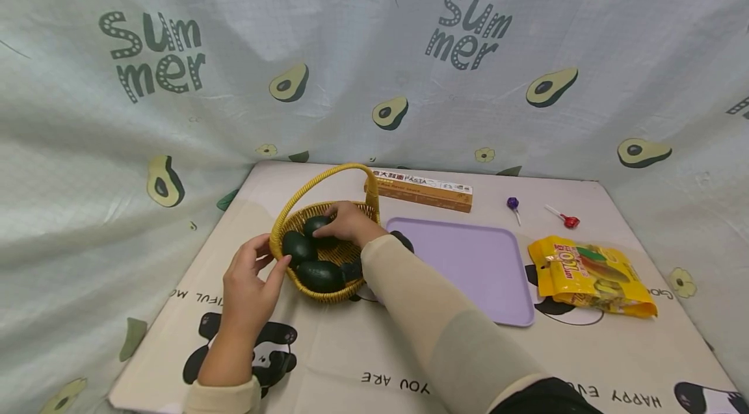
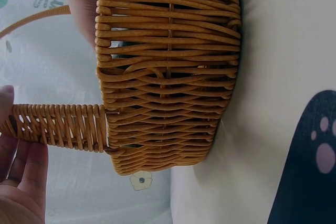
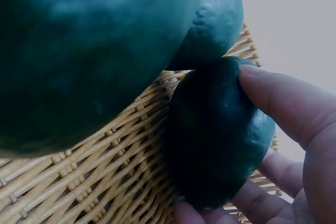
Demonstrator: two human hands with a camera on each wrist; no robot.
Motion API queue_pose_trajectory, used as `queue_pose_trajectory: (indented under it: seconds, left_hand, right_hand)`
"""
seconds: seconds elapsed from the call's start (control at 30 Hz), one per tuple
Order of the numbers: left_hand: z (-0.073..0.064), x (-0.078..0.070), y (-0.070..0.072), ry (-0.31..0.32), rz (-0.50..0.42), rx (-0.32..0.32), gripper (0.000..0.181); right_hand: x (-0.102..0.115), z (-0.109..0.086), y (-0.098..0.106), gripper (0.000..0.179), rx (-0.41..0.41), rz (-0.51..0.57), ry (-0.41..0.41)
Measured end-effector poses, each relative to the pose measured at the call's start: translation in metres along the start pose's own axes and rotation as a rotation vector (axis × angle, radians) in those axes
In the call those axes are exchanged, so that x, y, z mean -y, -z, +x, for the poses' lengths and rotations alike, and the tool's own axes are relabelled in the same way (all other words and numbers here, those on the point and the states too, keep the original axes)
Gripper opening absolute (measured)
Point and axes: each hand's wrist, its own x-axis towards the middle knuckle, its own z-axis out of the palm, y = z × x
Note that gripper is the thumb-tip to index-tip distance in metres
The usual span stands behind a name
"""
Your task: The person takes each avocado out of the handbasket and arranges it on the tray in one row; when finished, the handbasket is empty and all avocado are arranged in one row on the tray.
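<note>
A yellow-brown wicker basket with a tall arched handle stands on the left half of the table, with several dark green avocados inside. My left hand holds the foot of the handle between thumb and fingers on the basket's left side. Reaching into the basket, my right hand grips an avocado at the far side, thumb on top and fingers below. Nearer lie two more avocados. The right forearm hides part of the basket's right side.
To the basket's right lies a lilac tray; a dark rounded shape shows at its left edge. Behind is a pasta box. Farther right are a purple lollipop, a red lollipop and a yellow candy bag.
</note>
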Motion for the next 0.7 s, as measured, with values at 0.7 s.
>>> queue_pose_trajectory:
  seconds: [0.7]
  left_hand:
    - [-0.001, 0.003, -0.001, -0.027, 0.002, -0.018, 0.049]
  right_hand:
    - [0.001, -0.012, 0.016, 0.059, 0.060, -0.122, 0.141]
